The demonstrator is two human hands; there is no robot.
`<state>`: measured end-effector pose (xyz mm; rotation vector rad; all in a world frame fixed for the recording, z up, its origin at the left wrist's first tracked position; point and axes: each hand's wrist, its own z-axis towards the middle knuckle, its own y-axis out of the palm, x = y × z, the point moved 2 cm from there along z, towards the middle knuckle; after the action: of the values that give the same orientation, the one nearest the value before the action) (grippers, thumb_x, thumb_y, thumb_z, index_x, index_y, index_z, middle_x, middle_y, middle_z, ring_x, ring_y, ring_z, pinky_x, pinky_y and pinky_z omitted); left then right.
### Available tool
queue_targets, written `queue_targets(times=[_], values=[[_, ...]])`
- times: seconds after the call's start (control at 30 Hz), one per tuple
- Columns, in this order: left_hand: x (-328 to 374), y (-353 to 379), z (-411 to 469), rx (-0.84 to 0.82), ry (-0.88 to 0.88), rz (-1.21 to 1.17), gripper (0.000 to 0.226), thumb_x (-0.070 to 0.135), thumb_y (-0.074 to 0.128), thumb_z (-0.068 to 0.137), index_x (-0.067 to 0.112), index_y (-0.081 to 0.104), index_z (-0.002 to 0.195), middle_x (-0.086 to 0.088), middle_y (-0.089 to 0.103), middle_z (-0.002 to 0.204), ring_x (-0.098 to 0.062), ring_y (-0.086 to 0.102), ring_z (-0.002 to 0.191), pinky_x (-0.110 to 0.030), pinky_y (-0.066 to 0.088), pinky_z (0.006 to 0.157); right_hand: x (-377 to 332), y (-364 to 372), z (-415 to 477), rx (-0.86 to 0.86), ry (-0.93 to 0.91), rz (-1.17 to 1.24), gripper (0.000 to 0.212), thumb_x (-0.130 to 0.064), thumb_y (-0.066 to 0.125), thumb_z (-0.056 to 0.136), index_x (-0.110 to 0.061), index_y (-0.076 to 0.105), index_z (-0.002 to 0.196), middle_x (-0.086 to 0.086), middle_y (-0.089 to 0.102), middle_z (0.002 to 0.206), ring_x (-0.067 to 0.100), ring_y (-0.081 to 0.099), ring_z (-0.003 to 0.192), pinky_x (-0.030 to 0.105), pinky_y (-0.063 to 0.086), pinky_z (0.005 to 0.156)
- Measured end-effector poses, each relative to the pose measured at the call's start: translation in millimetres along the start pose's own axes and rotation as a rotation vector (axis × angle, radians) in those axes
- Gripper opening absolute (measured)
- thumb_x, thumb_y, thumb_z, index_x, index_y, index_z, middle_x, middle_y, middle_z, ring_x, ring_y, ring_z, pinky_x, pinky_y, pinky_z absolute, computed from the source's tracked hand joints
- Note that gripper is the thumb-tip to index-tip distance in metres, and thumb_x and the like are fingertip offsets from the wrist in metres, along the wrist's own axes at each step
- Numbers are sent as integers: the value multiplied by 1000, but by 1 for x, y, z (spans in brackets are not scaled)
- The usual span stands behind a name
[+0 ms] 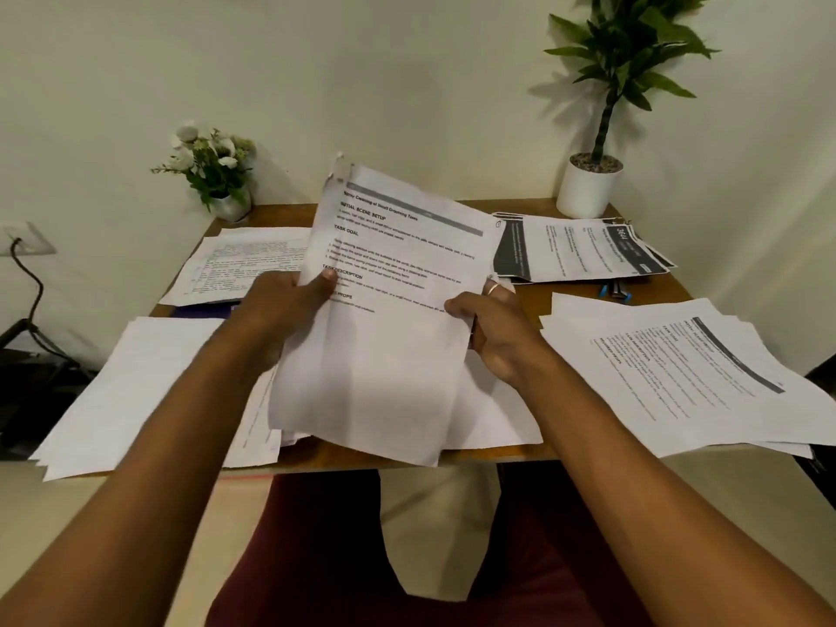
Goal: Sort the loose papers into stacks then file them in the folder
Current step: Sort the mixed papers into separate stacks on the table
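Note:
I hold a bundle of printed sheets (389, 300) tilted up over the middle of the wooden table (651, 289). My left hand (285, 305) grips its left edge with the thumb on the front page. My right hand (488, 328) grips its right edge, a ring on one finger. Four stacks of papers lie around it: a blank-topped stack at front left (135, 391), a printed stack at back left (244, 262), a dark-banded stack at back right (583, 248) and a fanned printed stack at front right (678, 373). A dark blue folder (203, 310) peeks out under the back-left stack.
A small pot of white flowers (212, 174) stands at the back left corner, a tall green plant in a white pot (592, 183) at the back right. Pens (615, 291) lie between the right-hand stacks. More loose sheets (493, 414) lie under the held bundle. A black cable (31, 287) hangs left.

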<state>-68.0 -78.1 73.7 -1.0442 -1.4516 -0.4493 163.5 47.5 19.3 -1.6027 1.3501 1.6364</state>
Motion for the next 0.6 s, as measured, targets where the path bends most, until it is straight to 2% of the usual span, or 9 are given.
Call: queue_targets(times=[0.07, 0.13, 0.2, 0.27, 0.37, 0.43, 0.5, 0.57, 0.6], values=[[0, -21, 6, -27, -48, 91, 49, 57, 72, 85, 15, 71, 110, 4, 76, 93, -25, 72, 90, -33, 59, 71, 0, 12, 0, -48, 31, 26, 30, -6, 68, 91, -23, 69, 115, 1, 78, 111, 24, 75, 97, 40, 62, 74], [3, -42, 9, -53, -70, 176, 84, 69, 71, 75, 9, 62, 133, -8, 69, 125, -37, 65, 113, -50, 54, 98, -2, 24, 0, -64, 42, 82, 26, -15, 70, 94, -24, 68, 118, 4, 78, 110, 22, 76, 94, 41, 62, 72], [8, -58, 12, -103, -46, 251, 106, 78, 68, 62, 9, 56, 142, -11, 60, 141, -38, 59, 124, -53, 47, 107, -4, 34, 2, -57, 48, 114, 30, -22, 71, 95, -22, 66, 125, 6, 78, 111, 23, 76, 95, 41, 61, 72], [11, -70, 16, -111, -26, 415, 110, 84, 60, 60, 8, 58, 140, -11, 58, 142, -34, 57, 123, -47, 46, 107, -5, 43, 4, -44, 57, 135, 33, -22, 72, 95, -18, 65, 127, 7, 78, 110, 25, 76, 97, 41, 62, 72], [6, -82, 27, -105, -25, 786, 105, 88, 46, 70, 6, 60, 134, -13, 59, 135, -32, 56, 117, -40, 45, 99, -2, 55, 5, -54, 74, 120, 43, -12, 73, 93, -18, 61, 134, 8, 78, 111, 27, 76, 100, 43, 63, 77], [0, -92, 35, -161, -23, 870, 97, 85, 51, 73, 4, 63, 125, -7, 62, 118, -31, 59, 110, -37, 46, 90, 1, 62, 6, -74, 89, 59, 51, -4, 71, 92, -27, 59, 136, 5, 77, 115, 26, 76, 98, 41, 63, 75], [-7, -103, 44, -245, -19, 823, 73, 72, 65, 80, 4, 70, 105, -3, 70, 98, -27, 64, 94, -37, 51, 83, 5, 70, 4, -88, 97, -65, 53, 1, 71, 91, -36, 61, 127, 5, 71, 126, 25, 76, 97, 41, 64, 74], [-12, -115, 50, -294, -14, 791, 35, 47, 73, 90, 13, 71, 80, 2, 71, 72, -20, 61, 73, -29, 50, 71, 12, 84, -3, -101, 104, -193, 52, 5, 70, 91, -39, 65, 118, 4, 62, 135, 25, 75, 100, 42, 64, 73], [-13, -120, 55, -293, 6, 826, 25, 34, 72, 94, 18, 70, 75, 4, 70, 70, -18, 59, 71, -29, 49, 71, 17, 91, -7, -119, 103, -250, 50, 5, 69, 91, -37, 68, 117, 2, 60, 137, 25, 74, 100, 43, 65, 72]])
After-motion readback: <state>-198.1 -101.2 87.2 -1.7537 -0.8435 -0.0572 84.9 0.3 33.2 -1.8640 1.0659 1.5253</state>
